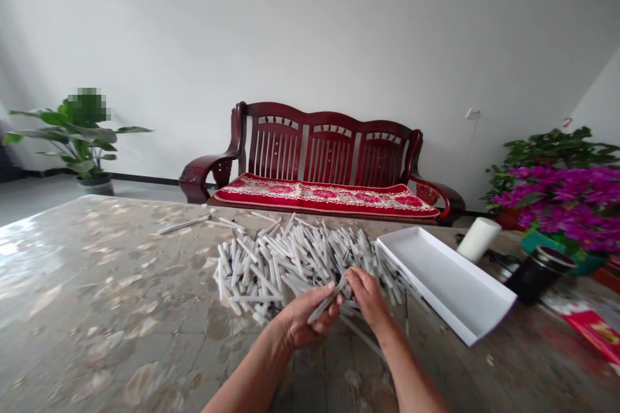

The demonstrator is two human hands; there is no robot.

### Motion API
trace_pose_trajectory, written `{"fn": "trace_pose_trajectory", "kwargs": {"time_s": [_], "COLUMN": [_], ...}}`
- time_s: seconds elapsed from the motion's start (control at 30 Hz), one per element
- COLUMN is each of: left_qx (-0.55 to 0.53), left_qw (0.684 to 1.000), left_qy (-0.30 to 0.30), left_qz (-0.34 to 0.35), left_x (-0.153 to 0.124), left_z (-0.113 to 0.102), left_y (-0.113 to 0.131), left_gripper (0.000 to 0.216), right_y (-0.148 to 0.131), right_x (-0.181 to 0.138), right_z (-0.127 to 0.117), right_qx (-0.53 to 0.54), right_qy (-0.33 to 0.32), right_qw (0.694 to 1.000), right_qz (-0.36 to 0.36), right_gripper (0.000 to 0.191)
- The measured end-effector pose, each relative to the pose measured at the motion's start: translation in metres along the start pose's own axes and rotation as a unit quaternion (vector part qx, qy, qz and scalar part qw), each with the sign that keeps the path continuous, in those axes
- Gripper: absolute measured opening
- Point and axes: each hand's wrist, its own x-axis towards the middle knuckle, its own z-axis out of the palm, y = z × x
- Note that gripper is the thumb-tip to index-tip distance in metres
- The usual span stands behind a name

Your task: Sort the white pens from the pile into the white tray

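Note:
A big heap of white pens (295, 258) lies in the middle of a marbled table (97, 297). My left hand (305, 319) is closed round one white pen (327, 302) just in front of the heap. My right hand (369, 297) pinches the upper end of that same pen, its fingers pressed together. Both hands meet over the near edge of the heap. A thin pen part (365, 339) lies on the table under my right wrist.
An open white box (448, 284) lies right of the heap. Behind it stand a white cup (478, 239) and a dark jar (537, 274), with purple flowers (566, 203) and a red packet (593, 329) further right. One stray pen (184, 224) lies far left. A wooden bench (320, 161) stands behind the table.

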Motion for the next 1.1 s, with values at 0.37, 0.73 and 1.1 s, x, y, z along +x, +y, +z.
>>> {"fn": "trace_pose_trajectory", "kwargs": {"time_s": [0.37, 0.73, 1.1], "left_qx": [-0.114, -0.097, -0.086], "left_qw": [0.938, 0.923, 0.92], "left_qy": [0.212, 0.25, 0.245], "left_qz": [0.248, 0.276, 0.292], "left_x": [0.01, 0.015, 0.015], "left_z": [0.0, 0.002, 0.0], "left_y": [0.009, 0.002, -0.001], "left_gripper": [0.017, 0.032, 0.03], "right_y": [0.031, 0.032, 0.017], "right_x": [0.0, -0.001, 0.006], "right_z": [-0.069, -0.065, -0.037], "right_qx": [-0.411, -0.468, 0.015], "right_qy": [0.078, -0.015, 0.092], "right_qw": [0.896, 0.866, 0.988], "right_qz": [0.15, 0.176, 0.124], "right_gripper": [0.027, 0.027, 0.041]}}
